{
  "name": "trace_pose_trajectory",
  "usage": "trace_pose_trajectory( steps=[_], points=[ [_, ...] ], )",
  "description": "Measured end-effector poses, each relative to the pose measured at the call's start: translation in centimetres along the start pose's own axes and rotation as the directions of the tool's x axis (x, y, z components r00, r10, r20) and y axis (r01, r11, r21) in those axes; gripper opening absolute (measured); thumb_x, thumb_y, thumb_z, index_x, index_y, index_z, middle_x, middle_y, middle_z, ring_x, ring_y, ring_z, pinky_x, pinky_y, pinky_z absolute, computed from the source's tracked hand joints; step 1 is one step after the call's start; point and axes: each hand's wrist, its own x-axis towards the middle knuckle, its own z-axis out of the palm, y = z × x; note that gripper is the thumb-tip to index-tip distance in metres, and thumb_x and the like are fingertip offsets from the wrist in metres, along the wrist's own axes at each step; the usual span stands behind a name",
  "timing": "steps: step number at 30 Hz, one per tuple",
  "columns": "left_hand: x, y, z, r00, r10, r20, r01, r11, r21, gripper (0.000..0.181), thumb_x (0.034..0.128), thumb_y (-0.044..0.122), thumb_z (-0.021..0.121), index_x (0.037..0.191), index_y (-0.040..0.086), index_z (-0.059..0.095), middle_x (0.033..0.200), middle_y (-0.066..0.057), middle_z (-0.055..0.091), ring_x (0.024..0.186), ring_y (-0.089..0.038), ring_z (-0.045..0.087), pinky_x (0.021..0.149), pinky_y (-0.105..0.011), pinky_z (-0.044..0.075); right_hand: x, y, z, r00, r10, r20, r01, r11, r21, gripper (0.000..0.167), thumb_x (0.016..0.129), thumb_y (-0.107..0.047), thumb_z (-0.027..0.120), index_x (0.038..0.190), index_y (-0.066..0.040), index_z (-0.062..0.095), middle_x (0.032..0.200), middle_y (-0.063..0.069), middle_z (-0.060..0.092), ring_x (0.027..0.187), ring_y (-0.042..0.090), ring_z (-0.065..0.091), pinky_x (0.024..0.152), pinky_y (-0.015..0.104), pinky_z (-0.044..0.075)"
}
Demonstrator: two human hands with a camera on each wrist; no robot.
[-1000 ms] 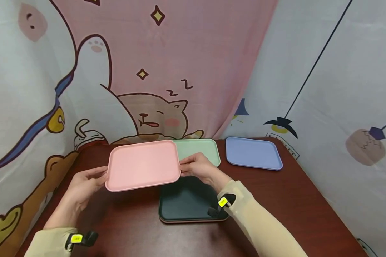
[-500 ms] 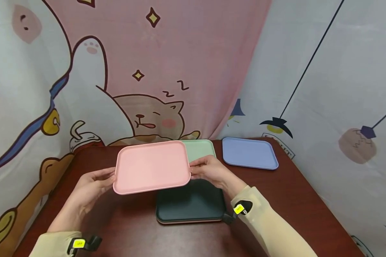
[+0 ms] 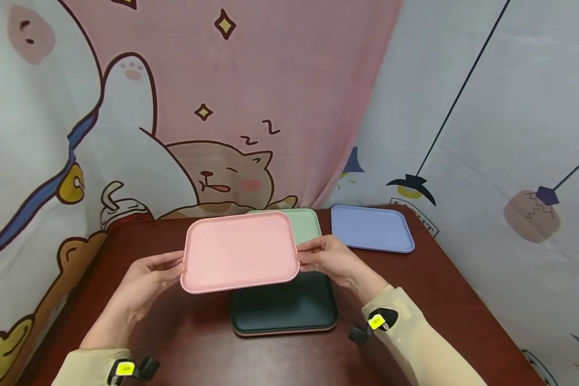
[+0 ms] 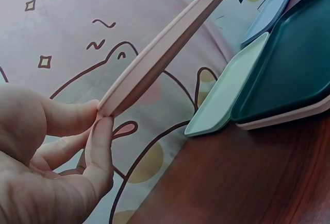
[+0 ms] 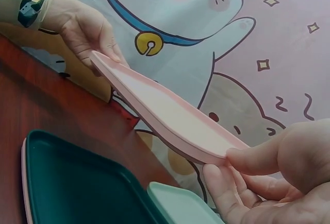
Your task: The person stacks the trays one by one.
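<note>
A pink rectangular tray point(image 3: 241, 252) is held up above the table, tilted so its inside faces me. My left hand point(image 3: 147, 284) pinches its left short edge between thumb and fingers. At the opposite short edge my right hand point(image 3: 335, 260) pinches it the same way. Below and behind it a dark green tray point(image 3: 284, 308) lies on the table, with a pink rim point(image 4: 289, 117) showing underneath. The pink tray partly hides a light green tray point(image 3: 306, 224) at the back. In the right wrist view the held tray point(image 5: 165, 110) spans between both hands.
A blue tray point(image 3: 372, 229) lies at the back right of the dark red-brown wooden table point(image 3: 415, 295). A printed cloth point(image 3: 280, 69) with cartoon animals hangs right behind the table's back edge and along its sides.
Both hands have carried the pink tray to the right in the head view, covering more of the light green tray. The view itself has turned slightly right. The other trays stay put.
</note>
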Motion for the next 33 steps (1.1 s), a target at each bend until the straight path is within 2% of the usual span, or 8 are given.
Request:
trace_pose_trajectory(
  steps=[13,33],
  points=[
    [-0.1,-0.1,2.3,0.999,-0.043,0.008,0.043,0.999,0.001,0.054,0.0988,-0.001,0.073,0.146,-0.015,0.052,0.119,-0.014,0.069,0.101,-0.014,0.072,0.091,-0.030,0.061,-2.2,0.9,-1.8,1.000,-0.003,-0.004,0.003,1.000,0.022,0.030,0.099,0.011,0.064,0.125,0.025,0.058,0.104,0.018,0.073,0.090,0.022,0.075,0.087,0.040,0.064],
    [-0.1,-0.3,4.5,0.997,-0.052,0.057,0.055,0.997,-0.054,0.053,0.0975,-0.004,0.073,0.144,-0.016,0.052,0.119,-0.017,0.070,0.102,-0.017,0.073,0.091,-0.033,0.061,-4.9,1.6,-3.7,1.000,-0.017,-0.013,0.017,1.000,0.000,0.033,0.100,0.007,0.067,0.126,0.025,0.057,0.110,0.024,0.073,0.093,0.025,0.075,0.089,0.044,0.063]
  ],
)
